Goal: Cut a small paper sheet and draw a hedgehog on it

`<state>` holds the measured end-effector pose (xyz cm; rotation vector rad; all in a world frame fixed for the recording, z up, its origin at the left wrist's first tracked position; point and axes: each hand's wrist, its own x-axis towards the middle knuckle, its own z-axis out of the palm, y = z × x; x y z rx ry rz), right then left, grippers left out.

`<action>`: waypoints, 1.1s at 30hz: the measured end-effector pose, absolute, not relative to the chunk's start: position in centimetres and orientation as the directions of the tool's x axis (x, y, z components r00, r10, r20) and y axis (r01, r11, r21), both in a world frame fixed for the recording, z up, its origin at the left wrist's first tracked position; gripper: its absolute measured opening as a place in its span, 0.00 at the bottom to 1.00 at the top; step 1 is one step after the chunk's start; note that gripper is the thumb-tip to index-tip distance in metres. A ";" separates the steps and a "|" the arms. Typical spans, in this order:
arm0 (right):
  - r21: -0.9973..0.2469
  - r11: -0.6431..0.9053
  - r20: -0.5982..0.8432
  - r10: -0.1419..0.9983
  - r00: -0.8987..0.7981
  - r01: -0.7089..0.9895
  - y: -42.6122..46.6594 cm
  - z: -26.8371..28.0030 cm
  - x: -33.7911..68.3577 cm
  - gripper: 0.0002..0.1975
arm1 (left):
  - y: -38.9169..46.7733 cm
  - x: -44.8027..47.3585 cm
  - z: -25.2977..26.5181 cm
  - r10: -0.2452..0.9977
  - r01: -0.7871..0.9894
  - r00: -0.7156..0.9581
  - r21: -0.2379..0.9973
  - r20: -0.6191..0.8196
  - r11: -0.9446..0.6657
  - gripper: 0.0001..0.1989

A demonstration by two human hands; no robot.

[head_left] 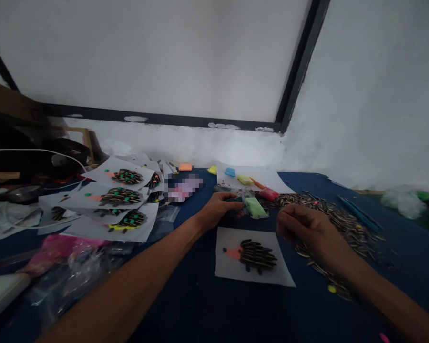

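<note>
My left hand (219,209) is closed at the left end of a small clear bag of light green modelling clay (256,208), thumb and fingers gripping the plastic. To the right, my right hand (302,226) is curled with fingertips together. Whatever it holds, if anything, is hidden. Between and below them lies a white paper card (229,267) with a hedgehog (257,255) on it. Its spines are striped sunflower seeds, its face is pinkish-orange clay, and its nose and feet are dark dots.
Loose sunflower seeds (350,233) spread at the right beside blue tweezers (361,213). Hedgehog cards with green dots (93,195) pile up at the left, above crumpled clear plastic (82,271). Behind are a red clay packet (269,193), a blue clay piece (229,172) and an orange one (185,167).
</note>
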<state>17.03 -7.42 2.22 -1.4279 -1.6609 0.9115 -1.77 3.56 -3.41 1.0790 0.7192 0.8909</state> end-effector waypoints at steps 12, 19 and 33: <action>-0.912 0.082 0.064 0.996 -0.058 0.401 -7.2 2.2 16.6 0.12 | 3.2 -1.8 -3.1 0.883 -0.237 0.464 0.951 -0.069 0.198 0.09; -0.902 0.095 0.070 0.995 -0.075 0.420 -7.4 2.2 16.7 0.14 | 3.1 -1.8 -3.0 0.891 -0.229 0.448 0.954 -0.073 0.193 0.08; -0.857 0.195 0.110 0.974 -0.200 0.477 -7.1 1.3 16.9 0.11 | 4.3 -1.4 -3.2 0.881 -0.226 0.442 0.930 -0.169 0.291 0.06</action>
